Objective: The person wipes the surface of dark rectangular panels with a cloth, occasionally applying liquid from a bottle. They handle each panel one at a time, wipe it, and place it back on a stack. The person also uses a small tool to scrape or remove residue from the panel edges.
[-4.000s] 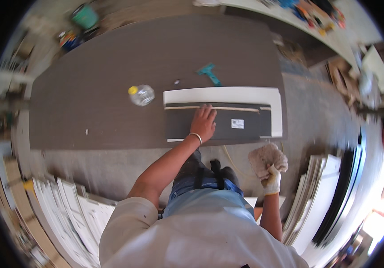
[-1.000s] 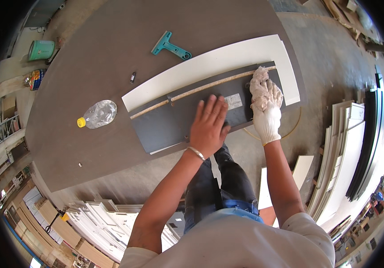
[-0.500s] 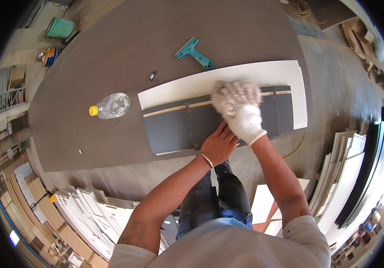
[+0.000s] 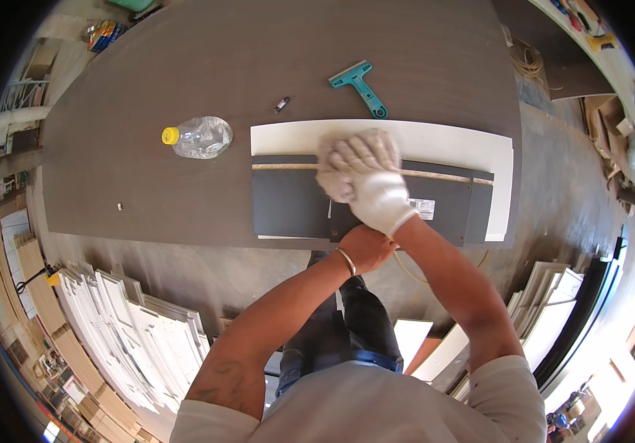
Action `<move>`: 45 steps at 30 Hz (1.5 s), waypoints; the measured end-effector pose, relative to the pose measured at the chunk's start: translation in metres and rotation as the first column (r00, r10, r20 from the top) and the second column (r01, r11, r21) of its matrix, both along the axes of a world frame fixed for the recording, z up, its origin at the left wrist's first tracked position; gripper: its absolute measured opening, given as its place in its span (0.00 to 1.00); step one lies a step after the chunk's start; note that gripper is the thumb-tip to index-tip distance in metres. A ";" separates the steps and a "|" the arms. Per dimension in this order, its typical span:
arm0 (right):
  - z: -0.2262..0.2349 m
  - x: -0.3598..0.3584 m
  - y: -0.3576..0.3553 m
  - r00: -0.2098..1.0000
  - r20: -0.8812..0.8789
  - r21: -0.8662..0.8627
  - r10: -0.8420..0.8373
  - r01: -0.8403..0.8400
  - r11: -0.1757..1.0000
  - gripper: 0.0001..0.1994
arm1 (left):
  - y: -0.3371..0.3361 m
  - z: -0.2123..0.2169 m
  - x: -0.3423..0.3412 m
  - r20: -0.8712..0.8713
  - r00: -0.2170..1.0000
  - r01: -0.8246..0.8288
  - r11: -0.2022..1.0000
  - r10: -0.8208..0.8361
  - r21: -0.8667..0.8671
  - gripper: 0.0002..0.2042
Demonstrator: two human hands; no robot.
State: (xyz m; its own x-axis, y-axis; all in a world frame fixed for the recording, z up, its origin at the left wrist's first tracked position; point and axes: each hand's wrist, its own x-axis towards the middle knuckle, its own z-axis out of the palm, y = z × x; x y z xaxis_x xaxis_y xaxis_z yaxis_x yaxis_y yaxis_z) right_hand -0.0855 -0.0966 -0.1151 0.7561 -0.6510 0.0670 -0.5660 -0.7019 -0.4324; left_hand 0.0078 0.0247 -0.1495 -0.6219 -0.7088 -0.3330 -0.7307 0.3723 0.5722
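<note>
Right hand (image 4: 365, 173), gloved, is now about mid-length on the dark panel (image 4: 288, 203), over from its right end one second ago. Left hand (image 4: 367, 249), bare, is at the panel's near edge; fingers part-hidden, grip cannot be told. Right holds a cloth (image 4: 328, 177), seemingly bunched underneath (blurred). Panel lies on white board (image 4: 472, 148), on table (image 4: 147, 199). Bottle (image 4: 206, 138) lies left; scraper (image 4: 362, 88) beyond board.

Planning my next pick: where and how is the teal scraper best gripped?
Probably around the middle of the teal scraper's handle, coming from the near side, slightly right: it lies flat, the narrow handle points that way, and the wide head with its thin edge faces away.
</note>
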 end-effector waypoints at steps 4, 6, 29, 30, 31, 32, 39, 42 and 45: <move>0.013 -0.018 -0.009 0.954 -0.285 0.033 -0.096 0.110 0.993 0.29 | 0.002 0.001 -0.001 -0.020 1.000 -0.007 0.920 -0.001 -0.391 0.26; 0.014 -0.031 -0.012 0.895 -0.426 -0.049 -0.135 0.126 0.991 0.31 | 0.003 0.000 -0.001 0.063 0.998 0.037 0.832 -0.003 -0.553 0.28; 0.032 0.031 0.000 0.824 -0.009 -0.039 0.566 -0.566 0.824 0.18 | 0.034 -0.035 -0.021 -0.236 0.943 -0.323 0.814 0.234 -0.484 0.29; 0.026 0.030 -0.003 0.837 -0.069 -0.148 0.543 -0.547 0.824 0.19 | 0.034 -0.035 -0.021 -0.128 0.979 -0.204 0.838 0.161 -0.506 0.30; 0.021 0.027 -0.003 0.853 -0.148 -0.227 0.501 -0.523 0.822 0.19 | 0.035 -0.033 -0.021 -0.014 0.997 -0.072 0.882 0.074 -0.466 0.30; 0.016 0.025 0.002 0.947 -0.040 0.017 0.320 -0.320 0.947 0.19 | 0.035 -0.031 -0.022 0.055 0.997 -0.028 0.899 0.058 -0.438 0.31; 0.011 0.030 0.015 0.992 0.108 -0.005 0.060 -0.060 0.998 0.22 | 0.027 -0.018 -0.019 0.058 0.998 -0.002 0.994 0.009 -0.106 0.26; 0.009 0.002 0.016 0.972 0.064 0.106 0.225 -0.231 0.967 0.28 | 0.029 -0.015 -0.017 -0.082 0.985 -0.171 0.938 0.153 -0.301 0.20; 0.000 -0.073 0.028 0.996 0.072 0.193 0.051 -0.065 0.979 0.28 | 0.024 -0.002 -0.012 -0.129 0.981 -0.178 0.934 0.144 -0.311 0.20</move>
